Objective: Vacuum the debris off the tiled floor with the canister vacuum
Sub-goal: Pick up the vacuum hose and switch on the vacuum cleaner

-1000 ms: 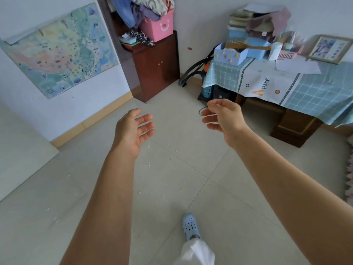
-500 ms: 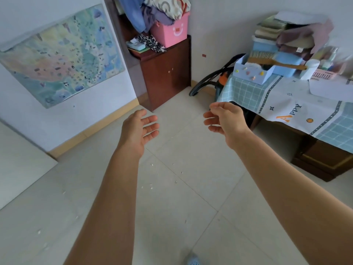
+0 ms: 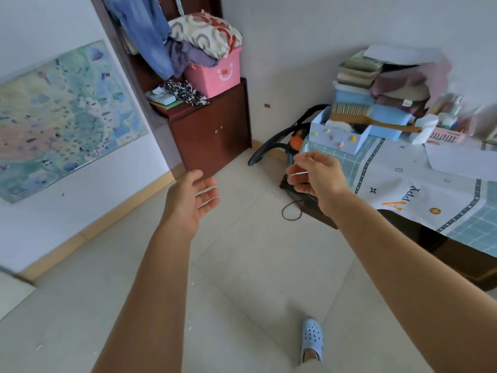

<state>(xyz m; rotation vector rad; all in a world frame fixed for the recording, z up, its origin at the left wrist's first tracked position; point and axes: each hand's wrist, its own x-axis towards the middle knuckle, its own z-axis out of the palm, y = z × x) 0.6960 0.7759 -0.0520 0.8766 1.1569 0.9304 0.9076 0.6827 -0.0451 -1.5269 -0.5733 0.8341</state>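
The canister vacuum [image 3: 295, 140], orange and black, stands in the far corner, half hidden behind the table's corner; its black hose [image 3: 265, 146] arcs out to the left. A loop of black cord [image 3: 291, 210] lies on the tiles under my right hand. My right hand [image 3: 317, 177] is stretched toward the vacuum, fingers curled and apart, holding nothing. My left hand [image 3: 192, 200] is held out palm inward, fingers spread, empty. Small white crumbs [image 3: 192, 283] dot the beige tiled floor [image 3: 255, 265] near my left forearm.
A table with a checked cloth [image 3: 430, 189] fills the right side, piled with boxes and a brush [image 3: 368, 119]. A dark wooden cabinet [image 3: 212, 130] with a pink box [image 3: 215, 74] stands at the back. A map [image 3: 61, 117] hangs on the left wall. My blue shoe [image 3: 312, 337] is below.
I have stepped closer to the corner, so the vacuum and table loom larger. Both hands stay extended and empty. My blue shoe is back in view.
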